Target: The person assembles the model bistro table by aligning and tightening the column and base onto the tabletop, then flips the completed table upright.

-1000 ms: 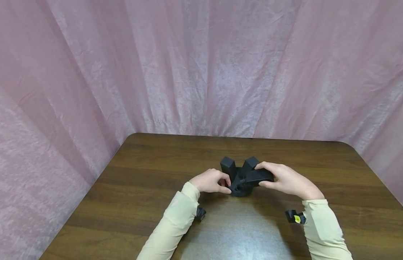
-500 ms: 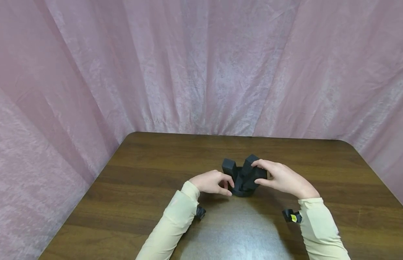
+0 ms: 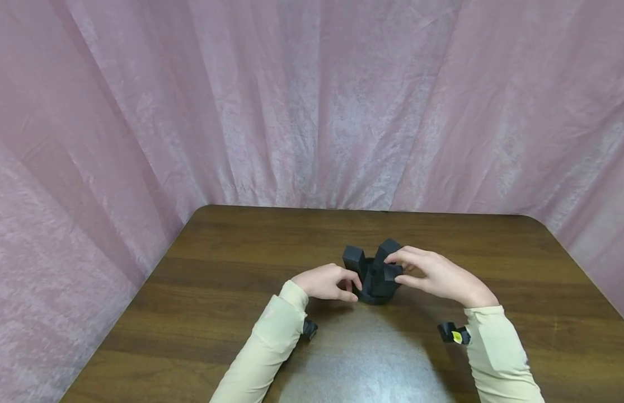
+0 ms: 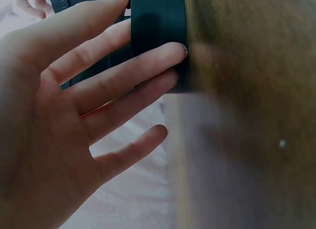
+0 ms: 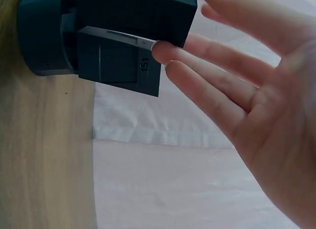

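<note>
A black stand-like object has a round base on the table and rectangular arms rising from it. The left arm and rear arm slant upward. My left hand holds the left side of the base, thumb in front; in the left wrist view, fingers lie along the base wall. With thumb and fingers my right hand holds the end of the right arm, which stands steeply. In the right wrist view, this arm overlaps another arm marked 151.
The brown wooden table has rounded far corners. Behind and to both sides hangs a pink curtain. A small black wrist device with a yellow mark sits beside the right sleeve, another beside the left sleeve.
The right arm of the stand has swung from leaning out to the right up to a steep position, with my right hand moving slightly left along with it. My left hand stays at the base.
</note>
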